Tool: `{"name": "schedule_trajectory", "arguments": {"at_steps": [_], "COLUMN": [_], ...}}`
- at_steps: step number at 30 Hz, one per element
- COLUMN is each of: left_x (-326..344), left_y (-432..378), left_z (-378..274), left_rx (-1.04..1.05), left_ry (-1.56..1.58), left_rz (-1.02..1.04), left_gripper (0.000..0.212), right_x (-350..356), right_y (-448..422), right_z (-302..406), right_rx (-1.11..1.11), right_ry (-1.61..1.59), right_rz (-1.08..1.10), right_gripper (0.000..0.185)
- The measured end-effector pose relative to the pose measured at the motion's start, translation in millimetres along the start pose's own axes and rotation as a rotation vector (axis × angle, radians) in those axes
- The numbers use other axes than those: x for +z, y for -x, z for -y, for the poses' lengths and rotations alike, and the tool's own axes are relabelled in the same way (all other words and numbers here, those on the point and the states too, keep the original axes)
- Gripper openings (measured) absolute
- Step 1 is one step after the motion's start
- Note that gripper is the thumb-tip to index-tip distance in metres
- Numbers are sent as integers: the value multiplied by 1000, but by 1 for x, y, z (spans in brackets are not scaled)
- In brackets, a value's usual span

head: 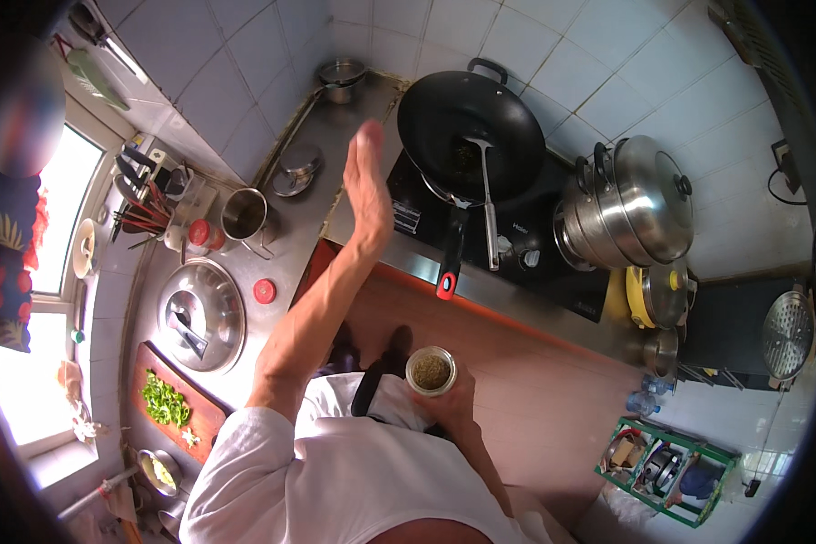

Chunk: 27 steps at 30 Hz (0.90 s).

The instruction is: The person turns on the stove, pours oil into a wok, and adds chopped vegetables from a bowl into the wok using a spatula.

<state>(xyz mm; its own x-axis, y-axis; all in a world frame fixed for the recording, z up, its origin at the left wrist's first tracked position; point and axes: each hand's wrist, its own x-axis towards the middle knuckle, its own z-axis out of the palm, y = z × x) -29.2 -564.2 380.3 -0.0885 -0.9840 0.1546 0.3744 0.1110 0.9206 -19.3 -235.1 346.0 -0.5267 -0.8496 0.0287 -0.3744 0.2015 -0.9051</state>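
Note:
My left hand [370, 190] is raised, flat and empty, between the counter's corner and the black wok [510, 122]. A metal spatula [488, 204] rests in the wok, its handle hanging over the near rim; some dark bits lie at the wok's bottom. Close to my body, my right hand [452, 401] grips an uncapped glass jar [432, 370] filled with greenish-brown dried seeds or flakes. A red screw lid [264, 291] lies on the steel counter to the left, beside a large domed pot lid [221, 306].
A stacked steel steamer [629, 204] stands on the hob's right side. At left are a cutting board [207, 404] with chopped greens [164, 401], a steel mug [245, 212], a red-lidded jar [206, 234] and a knife rack. A green crate [666, 469] sits at lower right.

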Motion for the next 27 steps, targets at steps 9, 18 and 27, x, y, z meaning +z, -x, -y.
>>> {"name": "schedule_trajectory", "arguments": {"at_steps": [9, 18, 27], "left_x": [-112, -260, -352], "left_y": [161, 199, 117], "left_z": [-79, 5, 105], "left_rx": [-123, -129, 211], "left_ry": [-254, -1291, -1720], "left_rz": [675, 158, 125], "left_gripper": [82, 45, 41], "right_x": [24, 69, 112], "right_y": [-35, -52, -31], "right_z": [-13, -21, -11], "right_rx": [-85, -194, -9], "right_ry": [-225, -449, -376], "right_rz": [275, 433, 376], "right_gripper": [50, 53, 46]}}
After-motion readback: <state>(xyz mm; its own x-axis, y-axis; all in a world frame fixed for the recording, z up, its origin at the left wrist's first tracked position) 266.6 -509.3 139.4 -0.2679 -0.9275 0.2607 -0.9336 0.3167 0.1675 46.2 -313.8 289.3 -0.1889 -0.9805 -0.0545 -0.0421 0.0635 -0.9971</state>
